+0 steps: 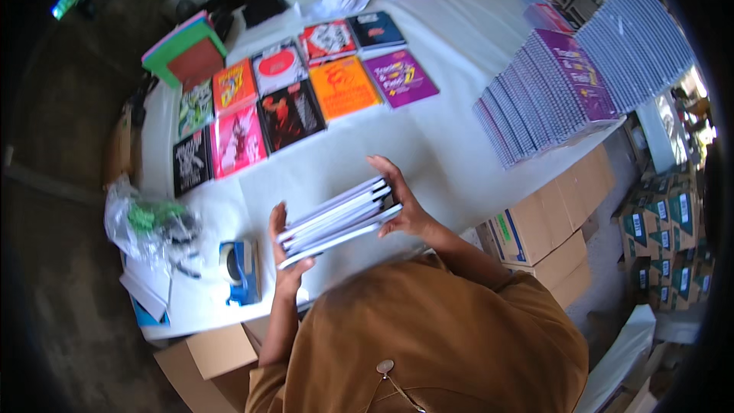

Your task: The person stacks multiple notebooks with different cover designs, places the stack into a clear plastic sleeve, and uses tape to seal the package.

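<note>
Between my two hands I hold a small stack of books [336, 218], edges facing me, above the near part of the white-covered table [443, 149]. My left hand [287, 260] grips the stack's left end, thumb at the near side. My right hand [401, 203] is wrapped round the other end, its fingers on the far side. Beyond the stack, books with colourful covers lie in two rows, among them a pink book [238, 140], a black book with a red figure [291, 116], an orange book [343, 89] and a purple book [401, 79].
Tall stacks of purple books [547, 92] stand at the table's right. Left of me are a blue tape dispenser [243, 271] and a clear plastic bag [126, 218]. Cardboard boxes [547, 206] sit by the right edge; an open carton [206, 367] is below left. Green and pink boards [183, 46] stand far left.
</note>
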Available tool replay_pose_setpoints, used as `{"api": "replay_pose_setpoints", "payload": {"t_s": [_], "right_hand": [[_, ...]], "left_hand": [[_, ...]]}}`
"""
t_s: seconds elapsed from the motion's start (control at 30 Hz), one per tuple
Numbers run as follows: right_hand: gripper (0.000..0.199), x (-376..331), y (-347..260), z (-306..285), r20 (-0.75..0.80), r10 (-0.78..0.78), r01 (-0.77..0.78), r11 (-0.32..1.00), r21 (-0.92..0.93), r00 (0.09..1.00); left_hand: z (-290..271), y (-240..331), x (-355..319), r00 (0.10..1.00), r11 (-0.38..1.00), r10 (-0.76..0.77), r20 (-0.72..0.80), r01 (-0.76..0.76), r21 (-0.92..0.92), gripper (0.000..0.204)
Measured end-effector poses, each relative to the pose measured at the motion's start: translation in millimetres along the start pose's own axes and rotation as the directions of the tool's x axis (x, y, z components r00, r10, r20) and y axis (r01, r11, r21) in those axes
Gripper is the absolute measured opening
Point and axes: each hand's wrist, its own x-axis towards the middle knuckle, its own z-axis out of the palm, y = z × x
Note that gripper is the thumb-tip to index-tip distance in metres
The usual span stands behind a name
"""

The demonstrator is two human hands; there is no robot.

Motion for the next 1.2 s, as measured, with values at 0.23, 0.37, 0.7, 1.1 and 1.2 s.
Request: {"api": "replay_pose_setpoints", "payload": {"t_s": [0.23,0.37,0.7,1.1,1.2], "right_hand": [[0.1,0.9,23.9,7.7,-0.017,0.026,-0.022,0.981,0.193,1.0],[0.102,13.8,8.4,19.9,-0.065,0.02,-0.01,0.988,0.155,0.998],[0.095,-9.5,61.6,11.3,-0.09,-0.053,0.046,0.996,-0.078,0.994],[0.06,-13.2,24.2,7.3,0.026,0.313,-0.289,0.903,-0.317,0.95],[0.063,-11.2,22.6,13.6,-0.065,0.489,-0.486,0.828,-0.279,0.87]], "left_hand": [[17.1,-4.1,6.6,0.997,0.997,0.069,-0.038,-0.068,0.031,0.105],[28.9,-12.4,6.4,0.981,0.983,0.184,-0.056,-0.181,0.041,0.103],[4.0,-65.1,3.0,0.947,0.906,0.321,0.033,-0.317,0.282,0.078],[8.2,-27.7,-4.4,0.971,0.93,-0.233,0.057,0.205,0.306,0.068],[7.9,-26.0,9.3,0.838,0.819,-0.545,0.037,0.522,0.237,0.061]]}}
